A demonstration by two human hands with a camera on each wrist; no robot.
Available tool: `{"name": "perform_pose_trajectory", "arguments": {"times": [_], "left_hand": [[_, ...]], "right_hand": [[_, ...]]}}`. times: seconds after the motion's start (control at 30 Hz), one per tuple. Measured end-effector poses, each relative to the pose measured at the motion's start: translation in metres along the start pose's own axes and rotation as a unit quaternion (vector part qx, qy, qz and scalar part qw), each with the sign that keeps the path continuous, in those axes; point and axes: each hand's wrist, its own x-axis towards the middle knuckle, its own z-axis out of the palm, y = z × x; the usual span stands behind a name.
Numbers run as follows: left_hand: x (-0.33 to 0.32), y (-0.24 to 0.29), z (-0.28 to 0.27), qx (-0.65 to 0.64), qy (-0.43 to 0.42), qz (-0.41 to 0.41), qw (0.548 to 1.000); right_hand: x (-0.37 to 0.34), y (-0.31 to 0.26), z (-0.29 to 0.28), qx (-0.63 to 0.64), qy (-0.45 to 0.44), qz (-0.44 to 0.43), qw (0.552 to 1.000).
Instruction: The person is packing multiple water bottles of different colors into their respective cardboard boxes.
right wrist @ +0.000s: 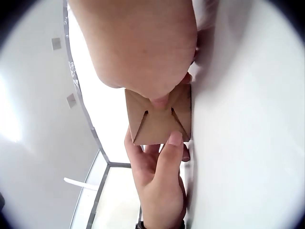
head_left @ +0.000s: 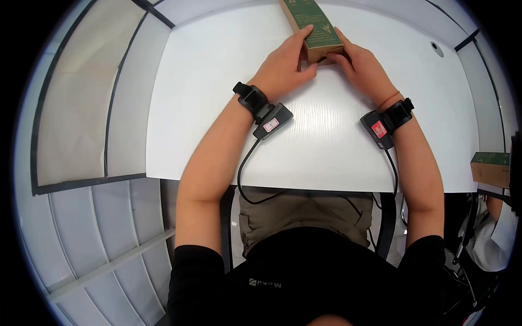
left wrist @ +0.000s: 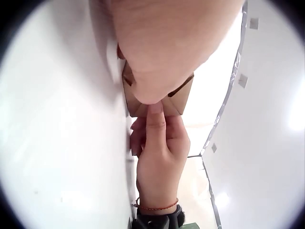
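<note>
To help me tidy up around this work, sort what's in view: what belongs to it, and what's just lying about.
In use:
- green-and-brown box, held at its near end
- left hand and right hand, gripping it
- white table beneath

Apparently just lying about:
- second green-and-brown box, at the far right, untouched by these hands

Looks like some kinda office-type work booth tbh, with dark-framed partition panels [head_left: 79, 103] at upper left and upper right, boxing in a white counter [head_left: 326, 157].
</note>
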Motion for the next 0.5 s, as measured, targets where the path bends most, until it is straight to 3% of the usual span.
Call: {"name": "perform_pose_trajectory", "arguments": {"times": [0.5], "left_hand": [[0.0003, 0.0025, 0.0001, 0.01, -0.008, -0.003, 1.0]], "right_hand": [[0.0011, 0.0012, 0.0006, 0.035, 0.022, -0.025, 0.999]]}}
